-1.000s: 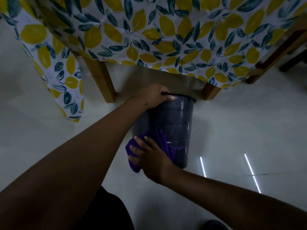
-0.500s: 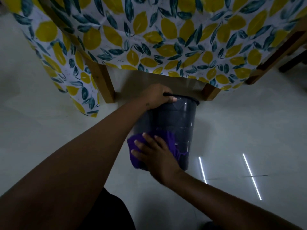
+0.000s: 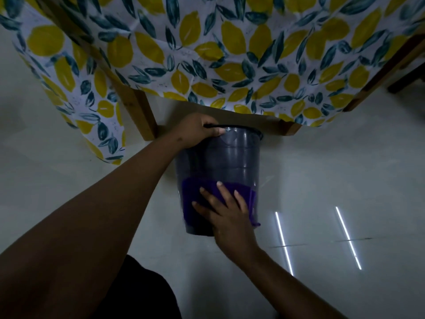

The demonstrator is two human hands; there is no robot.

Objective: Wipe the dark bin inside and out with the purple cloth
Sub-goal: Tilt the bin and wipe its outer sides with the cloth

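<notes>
The dark bin (image 3: 230, 157) stands on the pale floor just in front of the table, its mouth facing away from me so the inside is hidden. My left hand (image 3: 197, 130) grips its rim at the far left side. The purple cloth (image 3: 197, 194) lies spread across the lower part of the bin's near wall. My right hand (image 3: 225, 212) presses flat on the cloth with fingers spread, holding it against the bin near its base.
A table draped in a lemon-and-leaf tablecloth (image 3: 207, 54) overhangs close behind the bin. Wooden legs stand at the left (image 3: 140, 113) and right (image 3: 292, 128). The glossy floor (image 3: 333, 180) reflects two light strips at the right.
My right hand has slid the cloth rightward across the bin's near wall, from bunched at the left side to spread flat over the lower front. My left hand has kept its hold on the rim.
</notes>
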